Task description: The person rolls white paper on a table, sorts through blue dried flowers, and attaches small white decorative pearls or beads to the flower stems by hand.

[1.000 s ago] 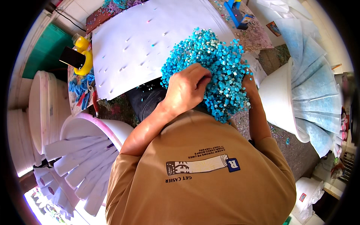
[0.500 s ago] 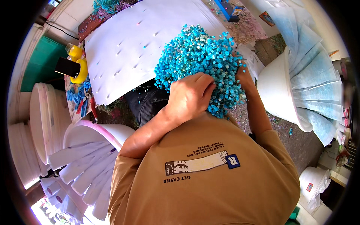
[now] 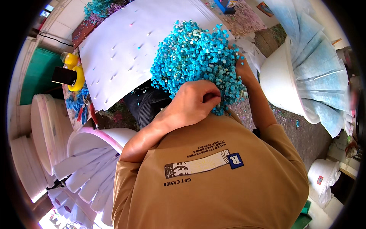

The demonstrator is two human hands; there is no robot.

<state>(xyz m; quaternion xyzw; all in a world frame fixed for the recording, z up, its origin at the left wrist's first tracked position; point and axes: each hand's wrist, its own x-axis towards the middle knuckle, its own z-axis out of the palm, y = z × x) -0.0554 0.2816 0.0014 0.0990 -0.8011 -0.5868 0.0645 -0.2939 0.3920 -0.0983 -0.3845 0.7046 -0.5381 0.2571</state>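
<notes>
In front of the tan shirt (image 3: 236, 194) is a bunch of small blue and white flowers (image 3: 192, 57), overlapping in view the white sheets (image 3: 114, 57) on the worktop (image 3: 246, 21). The left hand (image 3: 194, 101) is over its near side, fingers curled; how far that grip closes is unclear. The right hand (image 3: 242, 68) is at its right side, its grip hidden behind blooms.

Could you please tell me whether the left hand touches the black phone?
Apart: the head view shows white paper between the left hand and the black phone.
</notes>
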